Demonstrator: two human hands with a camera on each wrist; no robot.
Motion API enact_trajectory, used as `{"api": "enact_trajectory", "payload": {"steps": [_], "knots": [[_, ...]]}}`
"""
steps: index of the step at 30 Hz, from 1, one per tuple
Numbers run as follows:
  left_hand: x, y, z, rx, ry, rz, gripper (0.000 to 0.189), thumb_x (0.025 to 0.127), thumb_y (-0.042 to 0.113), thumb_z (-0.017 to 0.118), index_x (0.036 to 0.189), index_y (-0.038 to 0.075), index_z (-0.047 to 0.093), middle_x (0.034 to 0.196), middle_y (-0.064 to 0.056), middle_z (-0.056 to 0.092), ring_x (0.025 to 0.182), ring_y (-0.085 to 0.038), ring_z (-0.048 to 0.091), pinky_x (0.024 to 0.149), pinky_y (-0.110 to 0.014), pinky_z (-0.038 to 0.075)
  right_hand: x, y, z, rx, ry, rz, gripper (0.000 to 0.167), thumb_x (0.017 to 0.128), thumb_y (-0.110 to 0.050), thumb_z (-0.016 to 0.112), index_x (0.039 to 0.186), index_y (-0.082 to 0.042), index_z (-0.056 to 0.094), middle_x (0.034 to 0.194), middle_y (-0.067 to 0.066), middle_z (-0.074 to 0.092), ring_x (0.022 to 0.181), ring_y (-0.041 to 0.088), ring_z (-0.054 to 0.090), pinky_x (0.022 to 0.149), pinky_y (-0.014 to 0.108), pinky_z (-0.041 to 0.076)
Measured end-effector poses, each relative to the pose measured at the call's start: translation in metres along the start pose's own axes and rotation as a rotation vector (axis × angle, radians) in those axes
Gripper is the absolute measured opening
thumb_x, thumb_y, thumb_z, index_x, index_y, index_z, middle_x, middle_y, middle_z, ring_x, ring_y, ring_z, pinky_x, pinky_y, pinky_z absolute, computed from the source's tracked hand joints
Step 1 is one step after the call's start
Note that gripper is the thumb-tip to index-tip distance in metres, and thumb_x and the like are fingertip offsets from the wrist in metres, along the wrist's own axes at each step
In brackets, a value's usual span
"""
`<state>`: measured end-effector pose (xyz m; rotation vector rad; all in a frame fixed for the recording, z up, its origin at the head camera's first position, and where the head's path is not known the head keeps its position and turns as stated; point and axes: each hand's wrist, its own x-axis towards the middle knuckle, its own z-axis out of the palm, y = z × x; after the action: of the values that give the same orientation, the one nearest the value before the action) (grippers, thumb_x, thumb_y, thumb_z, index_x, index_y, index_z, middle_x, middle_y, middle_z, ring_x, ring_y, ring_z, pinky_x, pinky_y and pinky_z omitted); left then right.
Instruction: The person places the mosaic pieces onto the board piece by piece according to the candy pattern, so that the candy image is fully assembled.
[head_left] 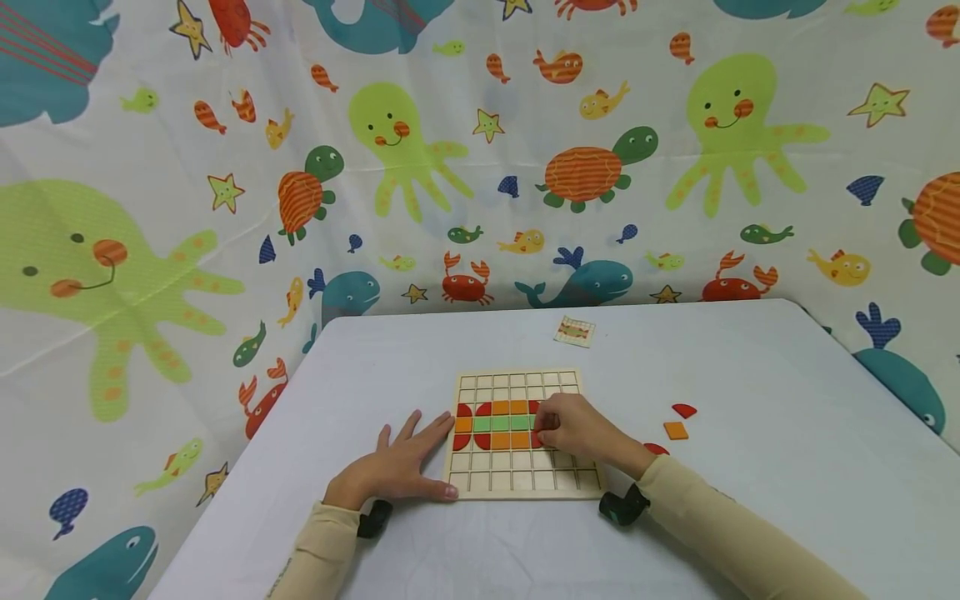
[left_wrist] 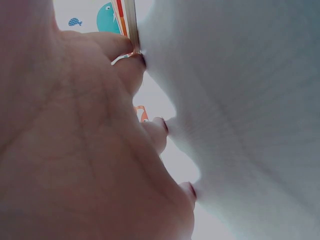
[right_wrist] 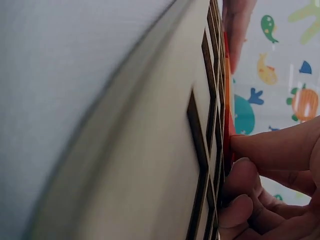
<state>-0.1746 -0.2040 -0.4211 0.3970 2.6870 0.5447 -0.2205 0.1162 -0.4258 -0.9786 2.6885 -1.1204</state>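
Observation:
A wooden grid board (head_left: 480, 481) lies on the white table, with red, orange and green tiles in a band across its middle rows. My left hand (head_left: 405, 462) has its fingers spread on the tabletop, index fingertip and thumb touching the board's left edge. Over the right end of the band, my right hand (head_left: 573, 427) has curled fingers. In the right wrist view, its fingertips pinch at a red tile (right_wrist: 231, 131) on the board; the hand partly hides that tile. The left wrist view shows the palm of the left hand (left_wrist: 85, 135) near the table.
Right of the board lie a red curved tile (head_left: 684, 410), an orange square tile (head_left: 676, 430) and another red tile (head_left: 656, 448) beside the right wrist. A small pattern card (head_left: 575, 331) rests near the table's far edge. A sea-animal curtain (head_left: 517, 108) hangs behind.

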Motion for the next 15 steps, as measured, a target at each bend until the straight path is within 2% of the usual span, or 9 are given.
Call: {"api": "enact_trajectory", "payload": {"steps": [7,15], "knots": [[0.0002,-0.0006,0.0008,0.001,0.004,0.003,0.117,0.08,0.06,0.087,0.172,0.019,0.028,0.178,-0.004,0.022,0.163,-0.042,-0.001,0.121,-0.075,-0.009,0.0002,-0.0015,0.001,-0.014,-0.005,0.005,0.011,0.093,0.004,0.076,0.088,-0.006,0.075,0.078,-0.006,0.064,0.074,0.012,0.055,0.067,0.026,0.051],[0.0008,-0.0014,0.0014,-0.001,0.005,0.005,0.117,0.08,0.061,0.087,0.172,0.018,0.028,0.178,-0.004,0.023,0.163,-0.042,0.0,0.121,-0.074,-0.008,-0.0039,0.003,-0.0039,0.018,0.0,0.013,0.008,0.097,-0.003,0.074,0.093,-0.009,0.077,0.083,-0.008,0.067,0.077,0.013,0.058,0.071,0.026,0.054]]}}
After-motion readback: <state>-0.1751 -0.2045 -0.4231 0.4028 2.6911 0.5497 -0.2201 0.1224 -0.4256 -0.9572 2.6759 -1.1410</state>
